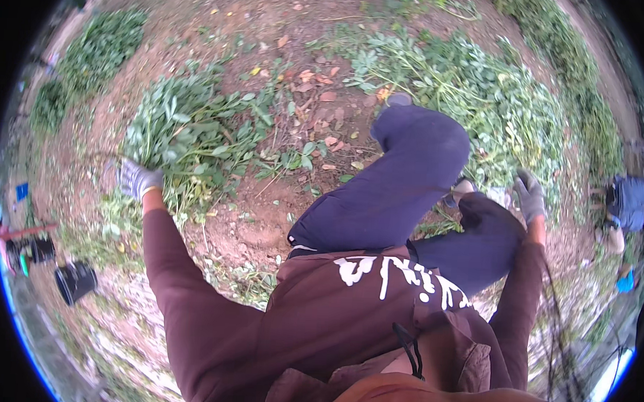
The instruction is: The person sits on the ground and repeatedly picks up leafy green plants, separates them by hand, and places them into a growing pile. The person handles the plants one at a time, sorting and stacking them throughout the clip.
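Note:
My left hand, in a white-and-grey striped glove, is at the left edge of a heap of leafy green plants. Its fingers are stretched out, and nothing shows in them. On the other side, my right hand wears a grey glove and is beside a larger heap of leafy plants. The right fingers look extended, with no object visible in them. My bent legs in dark trousers lie between the two hands, over brown soil strewn with dry leaves.
More green plants lie in a row at the far right and in a pile at the far left. Black buckets stand at the left. Another person in blue clothing is at the right edge, near a small blue object.

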The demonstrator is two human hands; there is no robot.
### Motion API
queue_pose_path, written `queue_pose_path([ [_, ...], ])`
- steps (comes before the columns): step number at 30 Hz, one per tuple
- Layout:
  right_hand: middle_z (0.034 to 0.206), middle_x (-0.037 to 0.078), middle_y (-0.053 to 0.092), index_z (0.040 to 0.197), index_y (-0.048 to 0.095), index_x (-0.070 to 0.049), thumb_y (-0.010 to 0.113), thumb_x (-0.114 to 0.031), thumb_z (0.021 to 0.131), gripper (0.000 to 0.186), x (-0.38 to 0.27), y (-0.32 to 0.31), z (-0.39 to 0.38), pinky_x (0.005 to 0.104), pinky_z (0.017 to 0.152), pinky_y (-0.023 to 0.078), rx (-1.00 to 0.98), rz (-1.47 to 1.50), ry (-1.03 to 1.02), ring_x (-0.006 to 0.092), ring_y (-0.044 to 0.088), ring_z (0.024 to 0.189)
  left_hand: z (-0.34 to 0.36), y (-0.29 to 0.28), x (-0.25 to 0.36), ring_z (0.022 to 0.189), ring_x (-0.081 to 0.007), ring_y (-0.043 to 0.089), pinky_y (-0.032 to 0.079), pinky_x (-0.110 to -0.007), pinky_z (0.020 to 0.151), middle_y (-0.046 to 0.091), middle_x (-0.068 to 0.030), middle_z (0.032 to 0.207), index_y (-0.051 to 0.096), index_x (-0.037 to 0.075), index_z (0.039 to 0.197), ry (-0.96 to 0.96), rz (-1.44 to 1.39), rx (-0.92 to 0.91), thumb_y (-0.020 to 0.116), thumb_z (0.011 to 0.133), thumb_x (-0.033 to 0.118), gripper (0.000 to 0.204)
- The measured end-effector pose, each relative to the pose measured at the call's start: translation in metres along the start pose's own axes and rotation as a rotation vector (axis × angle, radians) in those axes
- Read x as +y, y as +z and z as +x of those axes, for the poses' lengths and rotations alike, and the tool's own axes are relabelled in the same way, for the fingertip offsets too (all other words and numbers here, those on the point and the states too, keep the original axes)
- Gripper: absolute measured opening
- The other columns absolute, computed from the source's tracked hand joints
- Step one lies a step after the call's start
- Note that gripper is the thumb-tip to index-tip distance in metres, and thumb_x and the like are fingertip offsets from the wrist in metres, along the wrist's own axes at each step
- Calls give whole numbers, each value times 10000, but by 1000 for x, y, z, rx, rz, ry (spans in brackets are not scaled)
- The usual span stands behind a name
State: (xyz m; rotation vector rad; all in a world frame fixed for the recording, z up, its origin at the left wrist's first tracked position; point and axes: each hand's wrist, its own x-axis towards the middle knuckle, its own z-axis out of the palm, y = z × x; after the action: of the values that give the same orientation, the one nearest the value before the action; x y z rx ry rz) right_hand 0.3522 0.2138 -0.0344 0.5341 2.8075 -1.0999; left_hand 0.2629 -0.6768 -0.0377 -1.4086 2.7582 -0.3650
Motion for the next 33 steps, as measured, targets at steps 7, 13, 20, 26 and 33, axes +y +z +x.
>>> queue_pose_path([
  [7,1070,157,627,1159,563,-24,556,-179,883,317,-22,18,4,327,860,458,-183,-282,96,245,600,984,-48,85,26,1354,-320,221,247,-420,1073,188,-196,1469,158,-29,1398,-333,-303,512,588,804,455,879],
  [13,1088,147,623,1155,577,-84,567,-263,872,335,-40,12,6,349,886,443,-211,-326,154,277,584,1022,-221,-30,230,1275,-288,341,299,-397,1078,307,-175,1382,350,7,1308,520,-1258,117,634,791,56,592],
  [20,1033,126,646,1137,574,-44,555,-165,889,276,-4,3,-2,325,848,464,-218,-271,182,230,607,963,-306,-222,387,975,-210,591,474,-288,836,611,-118,1075,572,-16,1121,1442,-1737,-396,594,869,163,309],
  [26,1086,138,629,1185,553,-57,533,-176,895,314,-13,16,-1,336,868,450,-267,-235,221,255,594,1015,-376,-213,493,961,-152,594,467,-283,850,634,-81,1044,584,38,1129,1960,-912,-711,603,872,229,321],
  [33,1023,112,610,1189,523,-78,503,-264,891,352,-83,84,95,394,825,474,-808,-530,20,245,596,938,-385,-166,550,1068,-271,572,435,-359,917,595,-149,1155,492,59,1254,2047,-463,-561,604,852,363,516],
])
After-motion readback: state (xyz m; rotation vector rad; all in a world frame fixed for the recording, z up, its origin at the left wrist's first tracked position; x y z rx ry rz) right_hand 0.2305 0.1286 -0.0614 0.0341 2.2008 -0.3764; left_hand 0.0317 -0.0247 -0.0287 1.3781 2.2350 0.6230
